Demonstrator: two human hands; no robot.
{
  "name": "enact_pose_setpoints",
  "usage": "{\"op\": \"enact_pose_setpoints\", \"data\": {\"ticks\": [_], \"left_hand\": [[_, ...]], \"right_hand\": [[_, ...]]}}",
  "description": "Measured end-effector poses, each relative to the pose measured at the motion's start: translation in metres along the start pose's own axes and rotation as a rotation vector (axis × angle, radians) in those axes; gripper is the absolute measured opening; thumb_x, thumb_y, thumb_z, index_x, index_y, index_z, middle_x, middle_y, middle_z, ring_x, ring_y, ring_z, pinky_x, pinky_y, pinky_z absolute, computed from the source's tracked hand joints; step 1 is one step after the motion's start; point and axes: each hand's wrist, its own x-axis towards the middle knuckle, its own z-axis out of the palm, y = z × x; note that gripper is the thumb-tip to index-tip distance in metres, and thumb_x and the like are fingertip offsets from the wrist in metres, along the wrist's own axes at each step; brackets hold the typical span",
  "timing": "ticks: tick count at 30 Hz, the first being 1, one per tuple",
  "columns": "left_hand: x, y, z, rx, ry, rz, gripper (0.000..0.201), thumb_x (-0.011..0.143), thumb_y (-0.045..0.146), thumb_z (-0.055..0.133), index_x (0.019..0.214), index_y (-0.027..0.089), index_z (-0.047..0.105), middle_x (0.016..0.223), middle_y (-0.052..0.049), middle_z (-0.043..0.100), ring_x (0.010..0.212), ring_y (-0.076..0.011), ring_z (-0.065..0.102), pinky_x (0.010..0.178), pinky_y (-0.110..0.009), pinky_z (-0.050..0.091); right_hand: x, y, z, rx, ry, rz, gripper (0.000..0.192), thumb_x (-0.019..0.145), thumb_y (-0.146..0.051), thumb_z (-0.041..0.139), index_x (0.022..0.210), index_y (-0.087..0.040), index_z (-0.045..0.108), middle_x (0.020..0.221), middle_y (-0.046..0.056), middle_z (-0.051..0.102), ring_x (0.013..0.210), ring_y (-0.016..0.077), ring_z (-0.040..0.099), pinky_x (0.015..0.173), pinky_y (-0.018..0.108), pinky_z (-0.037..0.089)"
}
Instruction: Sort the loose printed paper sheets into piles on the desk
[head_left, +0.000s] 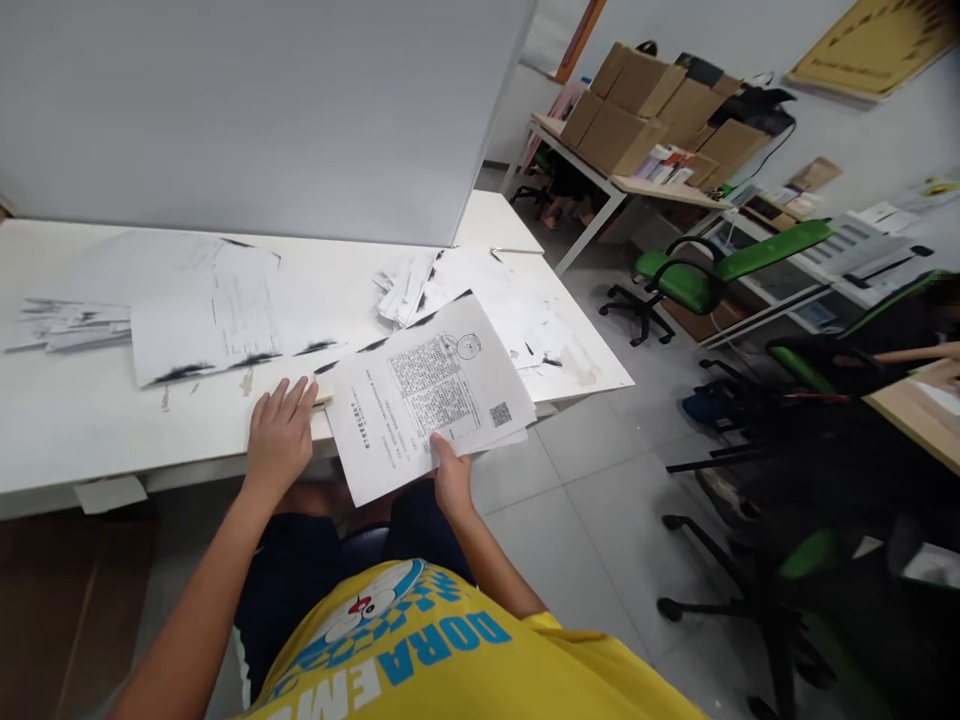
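Observation:
My right hand (454,482) grips a small stack of printed sheets (435,385) by the lower edge, thumb on top and fingers underneath. The top sheet has dense text, a round drawing and a QR code. The stack is tilted over the front edge of the white table (202,440). My left hand (281,435) lies palm down at that edge, fingers stretched out, just left of the sheets. Beside its fingertips is a small cream-coloured piece (322,400), partly hidden; its kind does not show.
Large sheets with black smudged edges (202,310) lie on the table. Paper strips (82,325) are at the left, and more strips (405,290) lie behind the stack. A grey partition (247,120) stands at the back. Right are a green chair (690,275), cardboard boxes (622,110) and a seated person's arm (919,352).

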Motion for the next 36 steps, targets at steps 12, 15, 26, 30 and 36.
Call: {"op": "enact_pose_setpoints", "data": {"ticks": [12, 15, 26, 30, 36], "left_hand": [[0.017, -0.037, -0.028, 0.081, 0.057, 0.069, 0.064, 0.091, 0.012, 0.042, 0.155, 0.021, 0.037, 0.147, -0.014, 0.054, 0.149, -0.0323, 0.032, 0.119, -0.055, 0.030], [0.032, -0.082, -0.044, 0.186, -0.046, -0.067, 0.056, 0.093, 0.020, 0.040, 0.148, 0.012, 0.047, 0.150, -0.018, 0.050, 0.150, -0.0356, 0.027, 0.120, -0.057, 0.024], [0.050, -0.171, -0.062, 0.325, -0.481, -0.196, 0.068, 0.097, 0.049, 0.038, 0.148, 0.004, 0.042, 0.157, -0.022, 0.038, 0.143, -0.0414, 0.034, 0.114, -0.053, 0.029], [0.049, -0.161, -0.054, 0.356, -0.410, -0.152, 0.057, 0.104, 0.041, 0.024, 0.131, 0.005, 0.058, 0.139, -0.020, 0.058, 0.121, -0.0293, 0.055, 0.101, -0.040, 0.039], [0.052, -0.126, -0.066, 0.353, -0.162, -0.181, 0.057, 0.106, 0.047, 0.020, 0.092, 0.013, 0.064, 0.076, -0.007, 0.061, 0.078, -0.0191, 0.051, 0.077, -0.033, 0.038]], "right_hand": [[0.159, -0.106, 0.074, 0.449, 0.157, 0.112, 0.036, 0.080, -0.007, 0.048, 0.114, -0.014, 0.057, 0.109, 0.005, 0.071, 0.102, 0.0125, 0.070, 0.099, 0.030, 0.055], [0.174, -0.119, 0.094, 0.477, 0.114, 0.195, 0.033, 0.088, -0.007, 0.041, 0.116, -0.011, 0.056, 0.113, 0.009, 0.069, 0.109, 0.0114, 0.068, 0.099, 0.027, 0.055], [0.006, -0.111, 0.068, 0.480, -0.601, 0.549, 0.018, 0.090, -0.026, 0.060, 0.105, -0.016, 0.062, 0.119, 0.015, 0.071, 0.118, 0.0212, 0.068, 0.113, 0.037, 0.048], [0.008, -0.092, 0.080, 0.456, -0.541, 0.516, 0.016, 0.092, -0.021, 0.055, 0.106, -0.019, 0.063, 0.113, 0.007, 0.074, 0.114, 0.0171, 0.069, 0.114, 0.036, 0.046], [0.009, -0.075, 0.086, 0.403, -0.611, 0.535, 0.019, 0.089, -0.025, 0.059, 0.105, -0.018, 0.065, 0.109, 0.007, 0.075, 0.106, 0.0174, 0.071, 0.107, 0.034, 0.051]]}}
